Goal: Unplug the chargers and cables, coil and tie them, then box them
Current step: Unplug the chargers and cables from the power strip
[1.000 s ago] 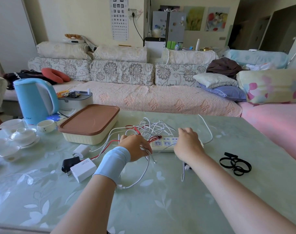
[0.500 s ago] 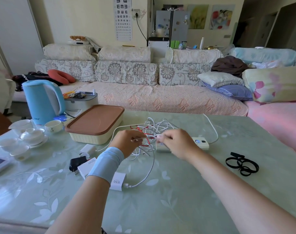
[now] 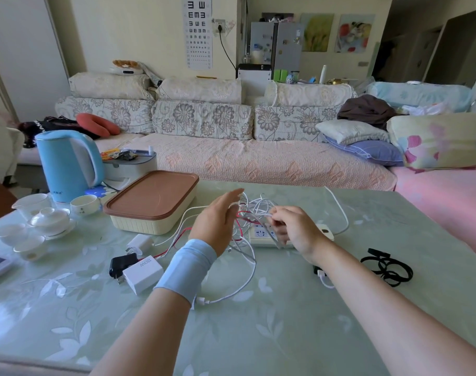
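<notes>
Grip of right hand [image 3: 296, 232] — fingertip pinch on white cable [image 3: 261, 213] over power strip [image 3: 258, 235]; left hand [image 3: 217, 221] released, fingers straight.

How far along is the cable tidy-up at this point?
Done: three chargers lie on the table, off the power strip. In hand: the right hand pinches a white cable in the tangle; the left hand hovers open. Left: no cable coiled, black ties unused, box lid on.

table [image 3: 285, 335]: floral green, carrying everything
left: kettle [image 3: 66, 164], cups [image 3: 49, 218], box [image 3: 152, 202] sitting
centre: strip [image 3: 261, 234], cables [image 3: 242, 267], chargers [image 3: 142, 272] lying
right: ties [image 3: 386, 267] lying
</notes>
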### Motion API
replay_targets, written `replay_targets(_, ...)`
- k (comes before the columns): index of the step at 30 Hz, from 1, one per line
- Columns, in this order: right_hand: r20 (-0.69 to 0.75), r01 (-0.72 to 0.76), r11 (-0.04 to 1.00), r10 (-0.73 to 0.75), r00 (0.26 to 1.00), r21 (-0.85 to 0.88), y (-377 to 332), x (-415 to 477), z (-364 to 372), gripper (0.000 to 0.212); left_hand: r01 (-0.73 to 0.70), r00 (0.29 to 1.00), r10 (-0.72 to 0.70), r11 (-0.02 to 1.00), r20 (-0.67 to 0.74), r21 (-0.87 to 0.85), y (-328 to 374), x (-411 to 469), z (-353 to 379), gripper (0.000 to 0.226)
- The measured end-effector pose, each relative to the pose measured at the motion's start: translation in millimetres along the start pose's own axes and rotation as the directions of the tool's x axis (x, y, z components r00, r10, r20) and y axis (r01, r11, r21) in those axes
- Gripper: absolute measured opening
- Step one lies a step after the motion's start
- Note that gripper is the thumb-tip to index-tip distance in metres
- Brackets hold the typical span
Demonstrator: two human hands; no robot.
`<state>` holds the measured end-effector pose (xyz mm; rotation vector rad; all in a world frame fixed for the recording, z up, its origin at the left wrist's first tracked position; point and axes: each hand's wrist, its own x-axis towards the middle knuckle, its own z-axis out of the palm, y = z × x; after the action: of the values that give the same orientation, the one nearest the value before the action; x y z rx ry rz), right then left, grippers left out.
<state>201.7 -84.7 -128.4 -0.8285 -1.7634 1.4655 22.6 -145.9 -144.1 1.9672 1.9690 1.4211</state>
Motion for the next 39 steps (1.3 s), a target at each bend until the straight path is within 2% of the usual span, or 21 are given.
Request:
replay_targets(2,-0.022,0.016,0.999,-0.017,1.000,-0.044,-3.6,-1.8,1.2,0.044,0.054,0.995,-0.058,0.998,0.085,0.042,1.0,0.1,2.2,0.029)
replay_targets(5,-0.157,0.069,0.972,-0.106,0.982,-0.226,3.3,1.3,-2.2,0.053,0.137,0.981,-0.143,0.989,0.131,0.052,0.8,1.6,0.1,0.021)
replay_targets(8,-0.171,0.116,0.974,-0.151,0.974,-0.196,9.8,3.4,-8.4,0.052,0.154,0.939,-0.134,0.987,0.316,-0.038,2.1,1.3,-1.1,0.031)
replay_targets(11,-0.173,0.153,0.970,-0.186,0.967,-0.187,9.2,4.0,-7.8,0.054,0.049,0.889,-0.076,0.996,0.451,0.072,-0.7,-1.9,5.4,0.021)
replay_targets(13,-0.211,0.157,0.966,-0.201,0.957,-0.207,8.6,3.5,-6.2,0.053,-0.020,0.928,-0.010,0.997,0.373,0.078,-6.4,-0.6,8.2,0.018)
replay_targets(15,-0.306,0.126,0.948,-0.217,0.927,-0.292,9.0,4.2,-9.5,0.049,0.055,0.987,-0.041,0.995,0.156,-0.088,-9.3,3.5,3.0,0.018)
replay_targets(16,-0.363,0.094,0.940,-0.217,0.906,-0.328,9.0,4.9,-13.1,0.047,0.129,0.991,-0.118,0.956,0.059,-0.265,-9.2,5.5,-3.7,0.020)
replay_targets(18,-0.453,0.013,0.930,-0.191,0.871,-0.368,10.1,6.9,-22.0,0.045,0.216,0.968,-0.247,0.741,0.041,-0.635,-7.9,7.1,-17.3,0.021)
replay_targets(19,-0.482,-0.028,0.927,-0.169,0.859,-0.375,11.6,7.7,-25.7,0.044,0.235,0.961,-0.269,0.663,0.067,-0.711,-10.7,7.2,-21.8,0.025)
replay_targets(20,-0.501,-0.060,0.924,-0.148,0.853,-0.377,13.9,8.9,-28.8,0.043,0.268,0.955,-0.275,0.650,0.108,-0.711,-11.2,5.4,-25.7,0.036)
replay_targets(21,-0.506,-0.075,0.927,-0.132,0.852,-0.368,16.0,9.7,-30.7,0.042,0.324,0.944,-0.282,0.707,0.169,-0.629,-13.2,3.6,-27.4,0.050)
replay_targets(23,-0.484,-0.050,0.944,-0.121,0.867,-0.326,18.3,11.0,-30.7,0.041,0.368,0.911,-0.310,0.909,0.273,-0.195,-17.9,-0.3,-24.6,0.063)
replay_targets(24,-0.456,-0.020,0.953,-0.125,0.881,-0.301,18.3,11.3,-29.7,0.040,0.339,0.902,-0.327,0.941,0.284,0.006,-20.8,-0.7,-20.9,0.051)
replay_targets(25,-0.416,0.014,0.962,-0.131,0.900,-0.273,17.2,11.3,-27.5,0.039,0.321,0.903,-0.334,0.943,0.271,0.094,-20.0,-1.0,-17.4,0.029)
replay_targets(26,-0.369,0.045,0.970,-0.134,0.920,-0.239,15.8,10.5,-24.9,0.038,0.318,0.902,-0.337,0.941,0.272,0.112,-16.6,-2.5,-14.4,0.007)
replay_targets(27,-0.317,0.074,0.978,-0.135,0.939,-0.197,14.3,9.3,-21.5,0.037,0.288,0.916,-0.315,0.948,0.249,0.138,-12.8,-3.3,-10.6,0.014)
replay_targets(30,-0.159,0.130,0.990,-0.137,0.978,-0.051,8.2,4.0,-11.2,0.033,0.105,0.986,-0.122,0.984,0.112,0.147,-3.1,-2.0,-0.4,0.051)
replay_targets(32,-0.098,0.135,0.989,-0.129,0.987,0.063,2.5,1.2,-8.2,0.032,0.045,0.998,-0.049,0.995,0.046,0.085,2.8,1.4,2.6,0.045)
replay_targets(35,-0.074,0.138,0.960,-0.123,0.990,0.246,-3.2,-1.8,-12.0,0.033,0.105,0.984,-0.105,0.994,0.144,0.006,3.8,4.2,5.4,0.009)
replay_targets(37,-0.069,0.117,0.943,-0.101,0.993,0.310,-4.2,-2.4,-15.7,0.035,0.147,0.964,-0.150,0.989,0.218,0.027,1.4,3.0,4.6,0.015)
replay_targets(39,-0.102,0.077,0.957,-0.051,0.994,0.279,-3.5,-1.3,-17.3,0.037,0.144,0.960,-0.159,0.986,0.232,0.080,0.8,1.3,1.6,0.025)
